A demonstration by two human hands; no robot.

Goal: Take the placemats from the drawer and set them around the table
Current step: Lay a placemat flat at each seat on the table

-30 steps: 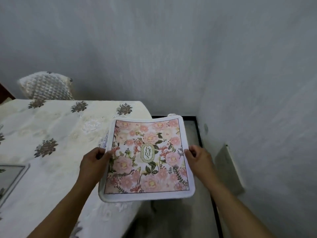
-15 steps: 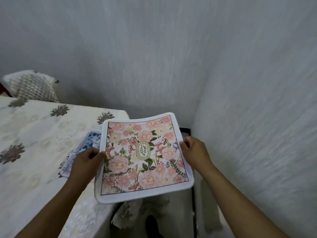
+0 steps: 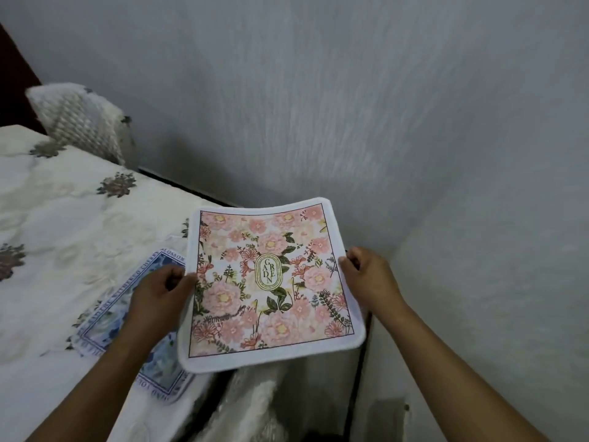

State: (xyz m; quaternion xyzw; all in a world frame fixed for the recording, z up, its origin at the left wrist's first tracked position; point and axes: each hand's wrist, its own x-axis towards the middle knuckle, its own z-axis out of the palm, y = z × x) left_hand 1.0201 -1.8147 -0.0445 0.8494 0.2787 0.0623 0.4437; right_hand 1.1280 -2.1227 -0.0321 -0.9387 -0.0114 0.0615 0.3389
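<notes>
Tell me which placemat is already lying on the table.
The blue floral placemat, flat on the tablecloth; the pink one is held up in both hands.

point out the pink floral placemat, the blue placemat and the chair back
pink floral placemat (image 3: 271, 282), head view, on its centre oval label
blue placemat (image 3: 105, 327), head view, on its left border lying on the table
chair back (image 3: 79, 122), head view, on the quilted cover

Only 2 bare forearms and hands of the person show. The left hand (image 3: 159, 295) and the right hand (image 3: 369, 279) carry no ring, watch, bracelet or glove. Both forearms are uncovered from the wrist to the lower frame edge; no sleeve or cuff shows anywhere along them.
</notes>
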